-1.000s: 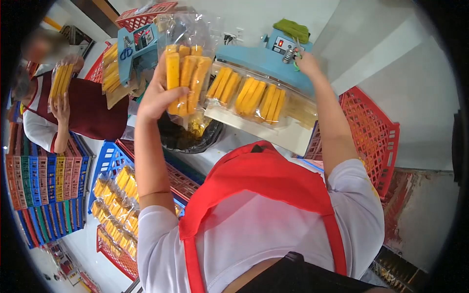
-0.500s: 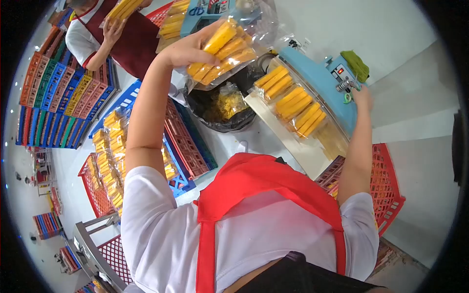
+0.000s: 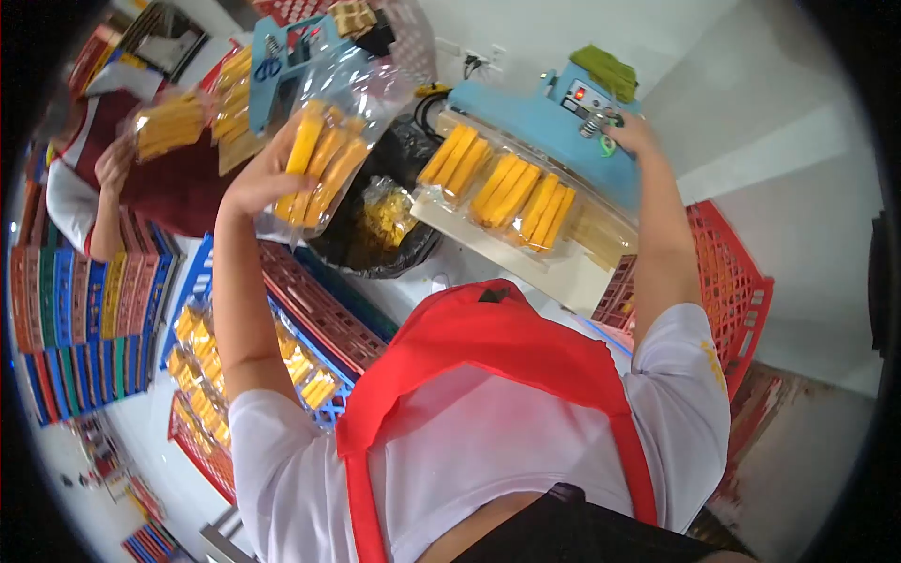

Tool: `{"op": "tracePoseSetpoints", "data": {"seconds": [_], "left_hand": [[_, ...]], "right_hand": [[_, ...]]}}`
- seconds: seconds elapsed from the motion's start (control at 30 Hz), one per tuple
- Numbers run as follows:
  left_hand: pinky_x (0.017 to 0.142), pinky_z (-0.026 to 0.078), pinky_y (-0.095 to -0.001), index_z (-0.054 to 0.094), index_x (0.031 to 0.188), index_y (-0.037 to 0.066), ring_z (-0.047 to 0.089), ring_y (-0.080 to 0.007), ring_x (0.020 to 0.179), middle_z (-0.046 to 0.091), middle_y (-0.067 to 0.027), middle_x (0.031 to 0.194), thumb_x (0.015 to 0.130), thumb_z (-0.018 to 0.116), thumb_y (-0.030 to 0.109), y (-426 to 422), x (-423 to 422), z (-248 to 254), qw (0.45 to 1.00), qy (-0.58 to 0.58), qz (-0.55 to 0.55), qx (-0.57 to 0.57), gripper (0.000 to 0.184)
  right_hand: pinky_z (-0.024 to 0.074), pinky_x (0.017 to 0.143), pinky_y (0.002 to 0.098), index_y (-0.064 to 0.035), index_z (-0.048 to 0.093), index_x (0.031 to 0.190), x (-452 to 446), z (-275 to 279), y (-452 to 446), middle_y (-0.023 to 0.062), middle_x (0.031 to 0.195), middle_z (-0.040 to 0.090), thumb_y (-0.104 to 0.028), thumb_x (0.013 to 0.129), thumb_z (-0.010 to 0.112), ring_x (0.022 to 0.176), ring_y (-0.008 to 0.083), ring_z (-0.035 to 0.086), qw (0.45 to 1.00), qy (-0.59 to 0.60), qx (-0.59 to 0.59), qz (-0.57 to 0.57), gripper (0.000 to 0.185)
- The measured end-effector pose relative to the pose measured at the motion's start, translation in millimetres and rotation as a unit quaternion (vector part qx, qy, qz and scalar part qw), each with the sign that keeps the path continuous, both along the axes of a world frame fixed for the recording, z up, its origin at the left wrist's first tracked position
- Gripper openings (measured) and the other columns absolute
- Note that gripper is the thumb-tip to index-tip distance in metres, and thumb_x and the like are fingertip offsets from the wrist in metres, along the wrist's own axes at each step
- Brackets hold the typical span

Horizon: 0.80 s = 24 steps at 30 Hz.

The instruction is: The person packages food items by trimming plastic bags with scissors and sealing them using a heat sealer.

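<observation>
Our left hand (image 3: 265,176) is grasping a bag (image 3: 328,169), partly hiding a bin (image 3: 399,264); our right hand (image 3: 636,134), grip unclear, is overlapping a sealer (image 3: 511,117).

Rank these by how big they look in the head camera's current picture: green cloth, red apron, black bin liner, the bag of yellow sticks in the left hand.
1. Red apron
2. Black bin liner and bag of yellow sticks: too alike to rank
3. Green cloth
</observation>
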<state>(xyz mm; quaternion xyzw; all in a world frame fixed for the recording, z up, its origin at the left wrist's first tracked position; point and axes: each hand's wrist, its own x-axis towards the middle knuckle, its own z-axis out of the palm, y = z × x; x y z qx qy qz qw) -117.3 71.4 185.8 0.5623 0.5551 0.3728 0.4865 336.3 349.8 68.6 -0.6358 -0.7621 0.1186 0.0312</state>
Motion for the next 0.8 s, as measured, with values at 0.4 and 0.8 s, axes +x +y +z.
{"op": "tracePoseSetpoints", "data": {"seconds": [0.4,0.8], "left_hand": [[0.093,0.028,-0.0241,0.022,0.132,0.008,0.037,-0.0131,0.109,0.04,-0.0058,0.121,0.062,0.066,0.016,-6.7,-27.3,6.7,0.996,0.083,0.005,0.011,0.083],[0.092,0.029,-0.0243,0.019,0.133,0.011,0.04,-0.014,0.106,0.044,-0.0075,0.117,0.062,0.066,0.017,-12.3,-27.4,16.1,0.988,0.149,0.019,0.03,0.085]], "right_hand": [[0.0422,0.077,0.0382,-0.0034,0.056,0.103,20.0,-35.0,44.3,0.0198,0.093,0.058,-0.044,0.063,0.062,0.09,0.0314,0.056,0.994,0.094,0.011,0.049,0.057],[0.0412,0.043,0.0337,0.0023,0.053,0.096,40.1,-42.4,32.2,0.0085,0.068,0.058,-0.022,0.067,0.057,0.048,0.02,0.053,0.974,0.144,-0.166,-0.06,0.037]]}}
